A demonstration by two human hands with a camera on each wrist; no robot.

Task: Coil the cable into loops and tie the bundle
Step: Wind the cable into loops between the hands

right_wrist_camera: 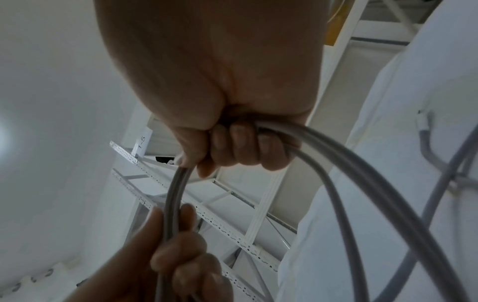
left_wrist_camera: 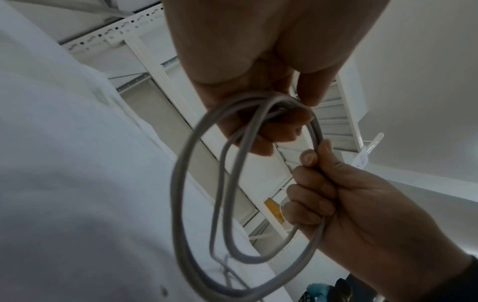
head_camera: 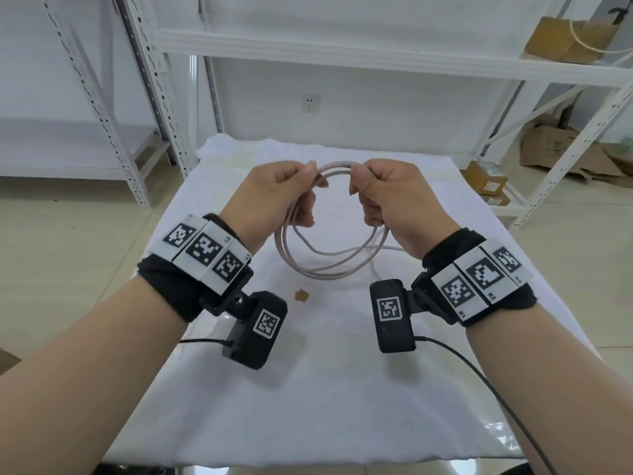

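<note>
A grey cable hangs in several loops above the white cloth. My left hand pinches the top of the coil with thumb over fingers. My right hand, a few centimetres to its right, grips the same strands in a curled fist. In the left wrist view the loops dangle below the left hand, with the right hand wrapped round one side. In the right wrist view the right hand clasps the strands and the left hand pinches them lower down. A loose cable end with its plug lies on the cloth.
The table is covered by a white cloth with a small brown stain. White metal shelving stands behind and to both sides. Cardboard boxes sit low on the right, another box on the upper shelf.
</note>
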